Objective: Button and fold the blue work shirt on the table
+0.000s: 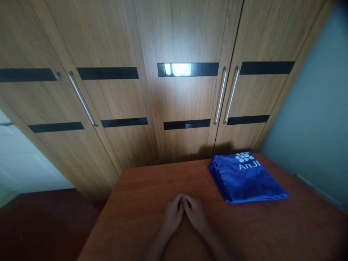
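My left hand (174,211) and my right hand (195,212) rest together on the reddish-brown wooden table (141,192). Their fingertips and thumbs meet in the middle, with the fingers curled in and closed. No object shows in either hand. To the right of my hands lies a folded blue cloth (250,183), apart from them. White round dots and white letters are printed on its far part. Its left side shows several stacked layers.
A wooden wardrobe (185,98) with black strips and metal handles stands behind the table's far edge. A pale blue wall (318,119) rises on the right. At the left are a white door (27,159) and a dark red floor (49,221).
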`<state>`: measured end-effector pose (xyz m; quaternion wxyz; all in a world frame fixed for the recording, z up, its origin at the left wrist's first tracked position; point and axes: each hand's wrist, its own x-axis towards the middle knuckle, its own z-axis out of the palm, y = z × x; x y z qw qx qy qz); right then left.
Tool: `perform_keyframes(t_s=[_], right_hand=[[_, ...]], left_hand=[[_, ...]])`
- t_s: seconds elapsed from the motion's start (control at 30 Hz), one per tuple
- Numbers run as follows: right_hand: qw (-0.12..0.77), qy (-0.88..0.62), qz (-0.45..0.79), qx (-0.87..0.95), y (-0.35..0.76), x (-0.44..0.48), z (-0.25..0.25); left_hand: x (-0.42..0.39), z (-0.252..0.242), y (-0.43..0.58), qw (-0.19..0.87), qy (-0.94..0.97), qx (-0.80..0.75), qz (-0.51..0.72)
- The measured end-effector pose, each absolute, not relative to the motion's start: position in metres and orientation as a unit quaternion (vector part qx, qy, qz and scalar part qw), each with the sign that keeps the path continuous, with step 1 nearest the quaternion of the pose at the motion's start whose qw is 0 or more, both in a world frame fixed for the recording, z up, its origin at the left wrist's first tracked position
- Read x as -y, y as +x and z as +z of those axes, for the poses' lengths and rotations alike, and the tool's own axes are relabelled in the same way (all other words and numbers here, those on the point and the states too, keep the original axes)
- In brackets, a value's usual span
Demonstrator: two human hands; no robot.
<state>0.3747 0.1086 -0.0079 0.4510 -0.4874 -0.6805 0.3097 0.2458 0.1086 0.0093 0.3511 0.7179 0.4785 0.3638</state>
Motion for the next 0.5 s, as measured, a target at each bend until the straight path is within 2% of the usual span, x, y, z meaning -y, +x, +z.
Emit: perform_keyframes(t_s=[0.5], right_hand=[[0.449, -0.489, 0.308, 0.682, 0.3745, -0.1074, -0.0053]], left_hand=[[-0.1086, 0.0088, 0.2459, 0.348, 0.718, -0.479, 0.365]])
